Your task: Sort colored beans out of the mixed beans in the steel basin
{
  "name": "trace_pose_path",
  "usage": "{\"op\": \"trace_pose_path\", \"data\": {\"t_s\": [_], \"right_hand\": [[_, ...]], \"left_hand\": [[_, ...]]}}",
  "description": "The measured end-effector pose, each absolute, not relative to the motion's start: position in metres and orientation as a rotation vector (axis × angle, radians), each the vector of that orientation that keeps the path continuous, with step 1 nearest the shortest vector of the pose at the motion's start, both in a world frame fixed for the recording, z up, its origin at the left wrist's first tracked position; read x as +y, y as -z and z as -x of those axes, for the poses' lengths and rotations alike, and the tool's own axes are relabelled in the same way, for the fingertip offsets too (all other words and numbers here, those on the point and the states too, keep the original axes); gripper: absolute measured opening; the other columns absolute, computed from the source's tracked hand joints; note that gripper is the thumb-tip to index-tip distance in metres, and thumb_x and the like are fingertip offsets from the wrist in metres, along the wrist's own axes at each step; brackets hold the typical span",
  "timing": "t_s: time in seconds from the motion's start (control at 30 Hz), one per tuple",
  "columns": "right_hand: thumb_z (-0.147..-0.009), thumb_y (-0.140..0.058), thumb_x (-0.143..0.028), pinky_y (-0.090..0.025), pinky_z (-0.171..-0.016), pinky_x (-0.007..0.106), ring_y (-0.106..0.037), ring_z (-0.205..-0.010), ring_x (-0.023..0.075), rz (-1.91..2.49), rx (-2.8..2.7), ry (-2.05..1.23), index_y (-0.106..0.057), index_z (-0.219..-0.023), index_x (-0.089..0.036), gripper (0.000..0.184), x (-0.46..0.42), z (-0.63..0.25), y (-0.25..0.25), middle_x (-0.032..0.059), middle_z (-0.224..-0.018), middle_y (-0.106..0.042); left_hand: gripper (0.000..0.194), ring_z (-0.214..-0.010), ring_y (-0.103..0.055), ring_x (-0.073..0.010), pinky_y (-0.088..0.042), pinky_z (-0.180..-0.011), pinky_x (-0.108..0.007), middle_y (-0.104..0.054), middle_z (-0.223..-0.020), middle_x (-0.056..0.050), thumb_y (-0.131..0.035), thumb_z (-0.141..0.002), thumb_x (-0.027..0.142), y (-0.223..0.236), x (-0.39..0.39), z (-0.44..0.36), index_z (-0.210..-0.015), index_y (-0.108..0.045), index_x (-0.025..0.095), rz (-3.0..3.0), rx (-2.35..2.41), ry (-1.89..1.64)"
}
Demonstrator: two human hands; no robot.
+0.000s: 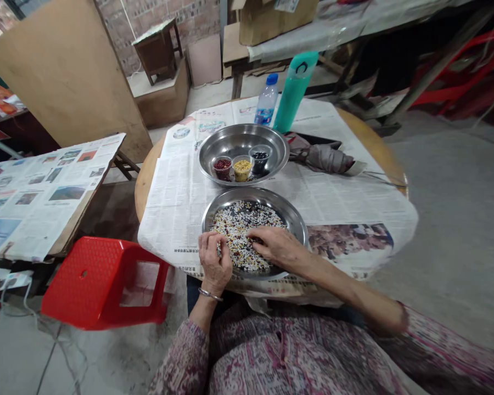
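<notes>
A steel tray (298,216) in front of me holds a spread of mixed white, yellow, dark red and black beans or grains (247,225). At the tray's left edge is my left hand (215,263), fingers curled with thumb and fingertips close together; what they pinch, if anything, is hidden. Reaching in from the right, my right hand (278,248) has its thumb and forefinger closed among the grains, and I cannot make out what is between them. Just beyond, a second steel tray (241,134) carries cups of dark red beans (222,169), yellow beans (242,169) and black beans (259,161).
Newspaper (168,203) covers the round table. Behind the far tray stand a blue-capped water bottle (266,101) and a teal bottle (295,93). To their right lies a folded grey umbrella (325,157). A red stool (94,282) is at my left, beside another newspaper-covered table (45,192).
</notes>
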State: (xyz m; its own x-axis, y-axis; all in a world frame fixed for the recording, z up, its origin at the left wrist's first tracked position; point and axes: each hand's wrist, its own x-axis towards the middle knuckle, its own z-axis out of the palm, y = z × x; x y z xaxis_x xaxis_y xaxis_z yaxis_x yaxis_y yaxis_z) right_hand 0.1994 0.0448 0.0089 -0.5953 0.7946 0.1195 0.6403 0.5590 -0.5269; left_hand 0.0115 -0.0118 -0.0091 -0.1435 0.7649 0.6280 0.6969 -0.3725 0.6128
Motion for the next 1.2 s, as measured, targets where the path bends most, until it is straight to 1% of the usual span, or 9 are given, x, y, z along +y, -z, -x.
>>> {"op": "trace_pose_path", "data": {"t_s": [0.1,0.27,0.5,0.57,0.67,0.77,0.87,1.07,1.2], "right_hand": [[-0.086,-0.050,-0.011,-0.049,-0.092,0.036,-0.063,-0.099,0.0210,1.105,-2.441,-0.590,-0.068,-0.109,-0.020,0.030,0.056,-0.176,-0.008,0.0077,-0.106,-0.071],[-0.089,-0.051,-0.013,-0.048,-0.094,0.038,-0.055,-0.106,0.0233,0.954,-2.569,-0.392,-0.070,-0.106,-0.020,0.027,0.080,-0.155,-0.012,0.0085,-0.107,-0.069],[-0.094,-0.041,-0.020,-0.047,-0.097,0.042,-0.057,-0.107,0.0269,1.398,-2.273,-0.263,-0.063,-0.119,-0.014,0.034,0.103,-0.190,-0.001,0.0144,-0.112,-0.065],[-0.095,-0.040,-0.023,-0.046,-0.097,0.041,-0.059,-0.103,0.0261,1.455,-2.239,-0.285,-0.064,-0.113,-0.014,0.032,0.099,-0.199,0.001,0.0135,-0.106,-0.066],[-0.092,-0.050,-0.031,-0.047,-0.095,0.038,-0.060,-0.102,0.0253,1.404,-2.338,-0.302,-0.067,-0.106,-0.017,0.026,0.083,-0.201,0.001,0.0114,-0.105,-0.066],[-0.088,-0.053,-0.023,-0.048,-0.087,0.033,-0.061,-0.096,0.0228,1.327,-2.457,-0.321,-0.068,-0.098,-0.017,0.019,0.068,-0.193,-0.001,0.0108,-0.101,-0.066],[-0.082,-0.051,-0.013,-0.045,-0.078,0.028,-0.061,-0.083,0.0185,1.345,-2.451,-0.445,-0.069,-0.087,-0.016,0.019,0.066,-0.185,-0.003,0.0082,-0.088,-0.067],[-0.073,-0.055,-0.017,-0.038,-0.056,0.024,-0.053,-0.056,0.0126,1.341,-2.176,-1.165,-0.071,-0.081,-0.018,0.018,0.072,-0.174,-0.018,-0.0033,-0.060,-0.061],[-0.076,-0.054,-0.013,-0.042,-0.062,0.025,-0.054,-0.061,0.0121,1.058,-2.279,-1.060,-0.070,-0.081,-0.018,0.018,0.049,-0.164,-0.021,-0.0012,-0.068,-0.064]], "left_hand": [[0.013,-0.093,-0.055,-0.0194,-0.045,-0.085,-0.035,-0.057,-0.090,-0.005,-0.049,-0.090,0.009,0.010,-0.012,-0.011,-0.087,-0.055,0.019,-2.013,1.712,-1.564],[0.013,-0.091,-0.055,-0.0191,-0.045,-0.084,-0.035,-0.058,-0.089,-0.005,-0.048,-0.089,0.008,0.010,-0.011,-0.011,-0.086,-0.055,0.019,-2.015,1.691,-1.588],[0.014,-0.091,-0.056,-0.0192,-0.046,-0.084,-0.035,-0.059,-0.089,-0.005,-0.050,-0.089,0.007,0.008,-0.011,-0.012,-0.086,-0.055,0.019,-2.024,1.682,-1.598],[0.014,-0.091,-0.057,-0.0193,-0.046,-0.084,-0.035,-0.060,-0.089,-0.005,-0.050,-0.089,0.007,0.008,-0.011,-0.012,-0.086,-0.056,0.019,-2.026,1.689,-1.593],[0.014,-0.091,-0.056,-0.0191,-0.045,-0.084,-0.035,-0.060,-0.089,-0.005,-0.050,-0.089,0.007,0.007,-0.011,-0.012,-0.086,-0.055,0.019,-2.029,1.686,-1.590],[0.014,-0.091,-0.054,-0.0187,-0.045,-0.085,-0.034,-0.059,-0.089,-0.005,-0.050,-0.089,0.006,0.008,-0.011,-0.012,-0.087,-0.055,0.019,-2.033,1.678,-1.588],[0.014,-0.091,-0.054,-0.0183,-0.045,-0.085,-0.034,-0.059,-0.089,-0.005,-0.051,-0.090,0.006,0.008,-0.011,-0.012,-0.087,-0.055,0.019,-2.031,1.675,-1.589],[0.014,-0.090,-0.054,-0.0184,-0.044,-0.085,-0.034,-0.059,-0.088,-0.004,-0.051,-0.088,0.005,0.008,-0.012,-0.013,-0.085,-0.055,0.019,-2.017,1.680,-1.601],[0.012,-0.092,-0.054,-0.0185,-0.045,-0.085,-0.034,-0.058,-0.090,-0.005,-0.049,-0.090,0.008,0.009,-0.012,-0.013,-0.087,-0.055,0.018,-1.979,1.677,-1.609]]}}
